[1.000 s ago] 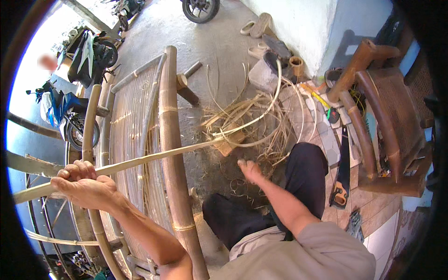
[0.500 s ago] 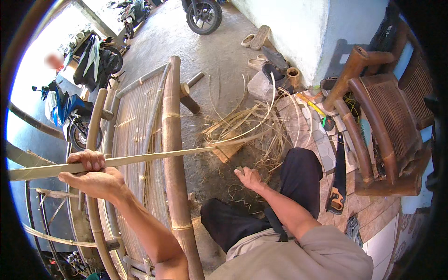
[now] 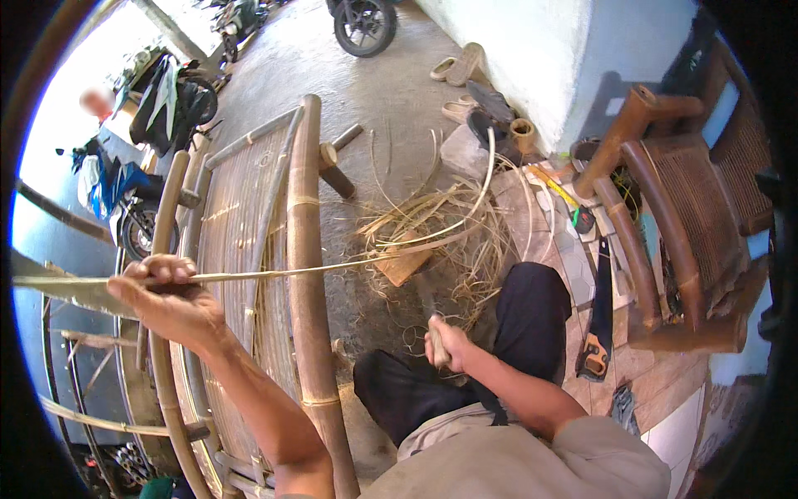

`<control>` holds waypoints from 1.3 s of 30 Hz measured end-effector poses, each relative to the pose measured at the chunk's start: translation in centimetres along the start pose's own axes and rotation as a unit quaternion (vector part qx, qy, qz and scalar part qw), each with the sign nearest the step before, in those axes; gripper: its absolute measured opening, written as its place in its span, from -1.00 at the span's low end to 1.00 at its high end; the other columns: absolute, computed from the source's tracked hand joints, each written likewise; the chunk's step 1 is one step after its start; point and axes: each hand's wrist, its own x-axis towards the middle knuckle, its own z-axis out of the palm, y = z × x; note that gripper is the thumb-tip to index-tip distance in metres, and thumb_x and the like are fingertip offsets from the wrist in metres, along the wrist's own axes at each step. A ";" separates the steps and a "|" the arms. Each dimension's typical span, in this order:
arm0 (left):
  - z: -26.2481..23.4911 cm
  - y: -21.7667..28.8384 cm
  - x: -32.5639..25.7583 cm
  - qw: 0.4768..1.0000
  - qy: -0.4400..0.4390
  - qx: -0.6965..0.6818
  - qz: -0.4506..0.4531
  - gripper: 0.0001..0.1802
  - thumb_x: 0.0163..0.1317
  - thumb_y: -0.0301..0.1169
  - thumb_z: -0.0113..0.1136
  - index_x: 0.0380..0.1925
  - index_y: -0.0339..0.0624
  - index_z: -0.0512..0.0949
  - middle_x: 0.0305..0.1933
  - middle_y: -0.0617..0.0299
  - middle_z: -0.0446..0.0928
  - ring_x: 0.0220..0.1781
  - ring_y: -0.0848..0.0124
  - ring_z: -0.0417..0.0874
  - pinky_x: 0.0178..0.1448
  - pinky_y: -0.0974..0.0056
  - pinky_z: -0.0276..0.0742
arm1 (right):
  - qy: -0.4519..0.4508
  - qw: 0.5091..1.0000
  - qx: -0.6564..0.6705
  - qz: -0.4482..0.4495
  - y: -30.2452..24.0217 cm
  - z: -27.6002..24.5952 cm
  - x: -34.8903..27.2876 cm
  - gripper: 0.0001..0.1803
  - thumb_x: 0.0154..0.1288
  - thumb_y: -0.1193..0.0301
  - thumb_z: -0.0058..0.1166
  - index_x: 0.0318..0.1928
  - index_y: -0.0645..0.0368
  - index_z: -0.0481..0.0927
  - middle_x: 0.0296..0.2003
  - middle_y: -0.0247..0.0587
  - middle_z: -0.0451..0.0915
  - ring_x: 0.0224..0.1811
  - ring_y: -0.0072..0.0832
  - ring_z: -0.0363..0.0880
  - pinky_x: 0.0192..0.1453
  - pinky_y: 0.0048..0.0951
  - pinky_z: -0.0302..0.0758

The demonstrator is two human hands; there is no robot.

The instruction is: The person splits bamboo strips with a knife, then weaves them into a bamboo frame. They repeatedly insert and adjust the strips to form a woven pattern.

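My left hand (image 3: 179, 312) is raised over the left side of a bamboo bench (image 3: 249, 195), its fingers curled round a long, thin bamboo strip (image 3: 299, 271). The strip runs across the bench to the right and curves up among pale shavings (image 3: 478, 258) on the floor. Between my knees, my right hand (image 3: 456, 345) is closed on the light wooden handle of a knife (image 3: 437, 347). The knife's dark blade points away from me and is hard to make out against the floor. Just beyond it lies a wooden block (image 3: 405, 264), with the strip passing over it.
On the tiles at right lie a handsaw (image 3: 598, 324) and a tape measure (image 3: 583, 219). A brown bamboo chair (image 3: 690, 208) stands beyond them. Sandals (image 3: 465, 65) and a stone (image 3: 465, 151) sit near the wall. Motorbikes (image 3: 137, 195) are parked at the far left.
The strip has turned from its broad face to its narrow edge in my left hand. My right hand has drawn back toward me, and the knife handle now shows.
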 end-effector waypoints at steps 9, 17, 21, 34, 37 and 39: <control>3.2 1.3 -3.4 0.998 -0.032 0.038 0.045 -0.40 0.48 0.26 -0.08 -0.53 0.03 0.23 -0.64 0.42 0.10 -0.70 0.64 0.08 -0.68 0.47 0.00 | -0.170 0.714 -0.416 -0.537 -2.5 11.7 -16.3 -0.56 0.48 0.04 0.09 -0.14 0.23 0.52 -0.46 0.16 0.61 -0.37 0.13 0.69 -0.32 -0.06 0.59; 3.6 1.3 -3.2 0.998 0.025 0.040 0.053 -0.38 0.47 0.25 -0.06 -0.59 0.05 0.20 -0.68 0.45 0.04 -0.72 0.65 -0.04 -0.70 0.49 -0.15 | -0.104 0.703 -0.504 -0.491 -4.2 14.6 -15.4 -0.50 0.49 -0.04 0.01 -0.23 0.22 0.48 -0.54 0.17 0.59 -0.39 0.17 0.66 -0.37 0.05 0.55; 2.8 0.8 -2.7 0.999 0.002 0.000 0.053 -0.40 0.48 0.23 -0.04 -0.57 0.04 0.23 -0.69 0.45 0.05 -0.74 0.65 -0.05 -0.71 0.49 -0.17 | -0.137 0.689 -0.487 -0.519 -3.8 13.5 -14.4 -0.49 0.48 -0.04 0.03 -0.19 0.23 0.50 -0.53 0.19 0.60 -0.38 0.18 0.67 -0.35 0.07 0.56; 2.2 0.0 -0.7 0.996 0.044 0.034 0.067 -0.40 0.49 0.19 -0.02 -0.60 0.05 0.22 -0.71 0.44 0.05 -0.73 0.65 -0.05 -0.69 0.47 -0.13 | 0.006 0.715 -0.537 -0.447 -4.8 10.7 -7.0 -0.42 0.43 -0.10 0.06 -0.29 0.26 0.48 -0.54 0.32 0.59 -0.36 0.22 0.67 -0.33 0.10 0.58; 1.7 -0.5 -0.1 0.997 0.034 0.030 0.060 -0.40 0.49 0.18 0.00 -0.61 0.06 0.22 -0.71 0.44 0.04 -0.74 0.64 -0.04 -0.69 0.47 -0.12 | -0.103 0.682 -0.518 -0.506 -3.8 9.6 -4.3 -0.44 0.45 -0.06 0.07 -0.25 0.29 0.48 -0.56 0.29 0.55 -0.44 0.26 0.61 -0.40 0.06 0.51; 1.3 -0.8 0.4 0.996 0.022 0.051 0.069 -0.39 0.49 0.18 0.00 -0.62 0.06 0.21 -0.72 0.43 0.04 -0.74 0.63 -0.04 -0.68 0.46 -0.11 | -0.007 0.665 -0.563 -0.491 -4.0 8.1 -1.6 -0.44 0.45 -0.07 0.07 -0.25 0.29 0.46 -0.57 0.30 0.53 -0.44 0.26 0.61 -0.40 0.09 0.50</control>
